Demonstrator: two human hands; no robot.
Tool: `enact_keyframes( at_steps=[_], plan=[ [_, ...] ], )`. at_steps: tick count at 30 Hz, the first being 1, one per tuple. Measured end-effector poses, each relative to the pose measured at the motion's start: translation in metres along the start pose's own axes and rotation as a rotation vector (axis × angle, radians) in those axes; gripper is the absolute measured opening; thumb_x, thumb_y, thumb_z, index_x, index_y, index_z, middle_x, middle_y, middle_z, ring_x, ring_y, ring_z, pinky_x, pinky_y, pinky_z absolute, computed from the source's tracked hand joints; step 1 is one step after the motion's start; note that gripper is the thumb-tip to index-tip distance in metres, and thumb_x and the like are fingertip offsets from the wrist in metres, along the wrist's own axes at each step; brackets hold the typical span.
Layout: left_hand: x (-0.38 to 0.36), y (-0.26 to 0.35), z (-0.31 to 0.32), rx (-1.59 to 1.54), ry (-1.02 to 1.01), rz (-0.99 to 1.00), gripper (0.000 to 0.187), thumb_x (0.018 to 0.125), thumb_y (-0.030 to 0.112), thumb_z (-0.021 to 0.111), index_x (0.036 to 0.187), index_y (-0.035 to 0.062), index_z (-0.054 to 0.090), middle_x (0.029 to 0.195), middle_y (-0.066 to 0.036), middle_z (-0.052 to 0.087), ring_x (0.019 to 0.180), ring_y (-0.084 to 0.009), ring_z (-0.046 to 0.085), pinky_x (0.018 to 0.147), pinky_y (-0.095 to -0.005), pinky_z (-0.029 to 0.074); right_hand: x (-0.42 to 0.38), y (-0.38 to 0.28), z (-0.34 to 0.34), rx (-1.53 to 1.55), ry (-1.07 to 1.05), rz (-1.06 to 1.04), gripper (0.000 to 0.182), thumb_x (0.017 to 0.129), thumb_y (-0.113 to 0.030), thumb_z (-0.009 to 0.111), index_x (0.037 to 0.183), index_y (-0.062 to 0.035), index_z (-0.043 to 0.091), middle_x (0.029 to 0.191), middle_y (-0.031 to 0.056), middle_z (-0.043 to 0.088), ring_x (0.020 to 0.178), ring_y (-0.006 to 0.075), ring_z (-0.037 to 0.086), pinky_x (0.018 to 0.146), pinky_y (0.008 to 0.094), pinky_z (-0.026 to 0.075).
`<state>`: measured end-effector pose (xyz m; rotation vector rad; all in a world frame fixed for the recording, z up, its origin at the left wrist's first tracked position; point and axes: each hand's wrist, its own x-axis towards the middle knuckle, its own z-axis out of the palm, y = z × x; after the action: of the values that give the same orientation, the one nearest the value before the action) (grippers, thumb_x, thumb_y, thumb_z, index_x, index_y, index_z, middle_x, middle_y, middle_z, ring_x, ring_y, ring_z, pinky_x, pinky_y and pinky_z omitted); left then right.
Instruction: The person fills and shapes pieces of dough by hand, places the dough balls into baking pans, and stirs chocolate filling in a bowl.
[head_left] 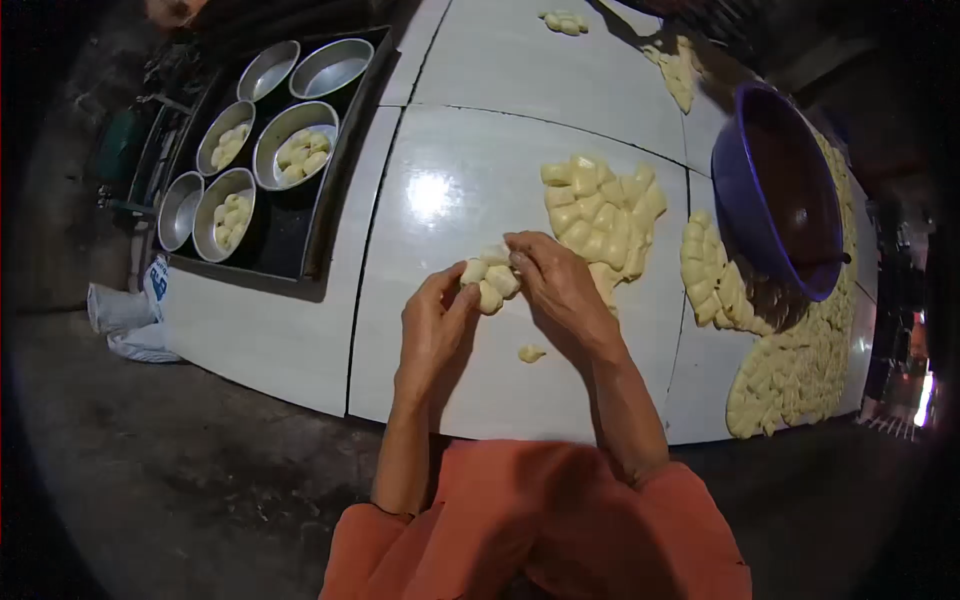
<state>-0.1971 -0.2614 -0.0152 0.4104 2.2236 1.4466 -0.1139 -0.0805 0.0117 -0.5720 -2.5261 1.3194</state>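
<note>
A small cluster of pale yellow dough pieces (492,280) sits on the white tiled table between my two hands. My left hand (435,320) curls round its left side, thumb and fingertips against the dough. From the right, my right hand (562,285) presses its bent fingers on the cluster's upper right edge. Just beyond my right hand lies a larger sheet of dough (600,215) scored into joined lumps, partly hidden by that hand. A small loose scrap of dough (531,353) rests on the tiles between my forearms.
At the left, a dark tray (290,240) carries several oval metal tins (333,68), some with dough pieces inside. A purple basin (735,190) stands at the right among more dough (790,385). White bags (125,320) are by the table's left edge.
</note>
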Motion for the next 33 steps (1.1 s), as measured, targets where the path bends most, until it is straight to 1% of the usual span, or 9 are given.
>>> enact_keyframes(
  at_steps=[4,10,16,18,21,24,25,29,33],
  plan=[
    [0.003,0.003,-0.014,-0.103,0.146,-0.05,0.043,0.094,0.023,0.067,0.129,-0.0026,0.061,0.116,-0.022,0.067,0.093,-0.0218,0.068,0.08,-0.0319,0.056,-0.062,0.024,-0.055,0.017,0.325,0.508,0.037,0.087,-0.021,0.072,0.116,-0.0001,0.063,0.111,0.016,0.066,0.097,0.0278,0.066,0.082,0.0386,0.052],
    [0.004,0.046,0.026,-0.01,-0.029,0.185,0.03,0.092,0.009,0.066,0.121,-0.0001,0.064,0.114,-0.013,0.068,0.082,-0.0182,0.067,0.068,-0.029,0.055,-0.092,0.065,-0.018,-0.482,0.439,0.043,0.043,0.081,-0.013,0.073,0.12,-0.0024,0.06,0.104,0.0113,0.067,0.091,0.031,0.063,0.08,0.0382,0.053],
    [0.012,0.059,0.093,0.305,-0.364,0.768,0.043,0.079,0.001,0.067,0.121,0.0101,0.065,0.135,-0.018,0.055,0.119,-0.033,0.057,0.092,-0.0419,0.05,-0.112,0.084,-0.044,0.64,0.482,0.411,0.028,0.092,-0.004,0.05,0.114,0.0003,0.065,0.091,0.0029,0.07,0.075,0.012,0.065,0.068,0.0275,0.053],
    [0.008,0.069,0.108,0.486,-0.47,0.788,0.049,0.077,0.005,0.071,0.125,0.0124,0.063,0.143,-0.019,0.046,0.133,-0.0364,0.043,0.101,-0.0461,0.042,-0.118,0.081,-0.058,0.699,0.454,0.479,0.023,0.094,-0.013,0.055,0.112,-0.0018,0.065,0.091,0.0067,0.069,0.076,0.0128,0.065,0.067,0.0291,0.053],
    [0.018,0.05,0.137,0.608,-0.493,0.925,0.053,0.076,0.012,0.075,0.127,0.0148,0.061,0.147,-0.018,0.04,0.14,-0.0383,0.032,0.107,-0.0529,0.032,-0.108,0.072,-0.063,0.142,0.403,0.629,0.024,0.092,-0.021,0.064,0.108,-0.0032,0.065,0.092,0.0108,0.067,0.077,0.0174,0.066,0.068,0.0321,0.053],
    [0.018,0.053,0.146,0.529,-0.471,0.941,0.054,0.075,0.018,0.078,0.127,0.0162,0.061,0.147,-0.018,0.04,0.14,-0.0401,0.03,0.107,-0.0587,0.028,-0.109,0.082,-0.06,-0.294,0.388,0.277,0.026,0.088,-0.024,0.07,0.105,-0.0041,0.065,0.092,0.0129,0.066,0.078,0.0225,0.067,0.069,0.0344,0.053],
    [0.019,0.052,0.15,0.5,-0.457,0.948,0.05,0.074,0.025,0.08,0.121,0.0158,0.065,0.147,-0.017,0.042,0.142,-0.041,0.028,0.109,-0.0626,0.025,-0.109,0.081,-0.061,-0.185,0.406,0.297,0.026,0.086,-0.02,0.071,0.105,-0.0035,0.065,0.093,0.0118,0.067,0.078,0.0269,0.067,0.071,0.0363,0.053],
    [0.016,0.053,0.163,0.467,-0.524,0.942,0.035,0.073,0.029,0.081,0.104,0.0141,0.074,0.145,-0.013,0.046,0.142,-0.039,0.03,0.112,-0.0645,0.021,-0.115,0.083,-0.066,0.329,0.396,0.49,0.021,0.089,-0.015,0.068,0.103,0.0005,0.063,0.091,0.0088,0.065,0.079,0.0159,0.065,0.072,0.0304,0.055],
    [0.02,0.054,0.158,0.443,-0.526,0.935,0.019,0.075,0.03,0.079,0.086,0.0142,0.078,0.137,-0.011,0.055,0.141,-0.0382,0.033,0.113,-0.0656,0.02,-0.125,0.085,-0.074,0.475,0.43,0.417,0.016,0.089,-0.008,0.061,0.102,0.0001,0.062,0.089,0.0032,0.063,0.077,0.0126,0.062,0.064,0.0307,0.055]
  ],
)
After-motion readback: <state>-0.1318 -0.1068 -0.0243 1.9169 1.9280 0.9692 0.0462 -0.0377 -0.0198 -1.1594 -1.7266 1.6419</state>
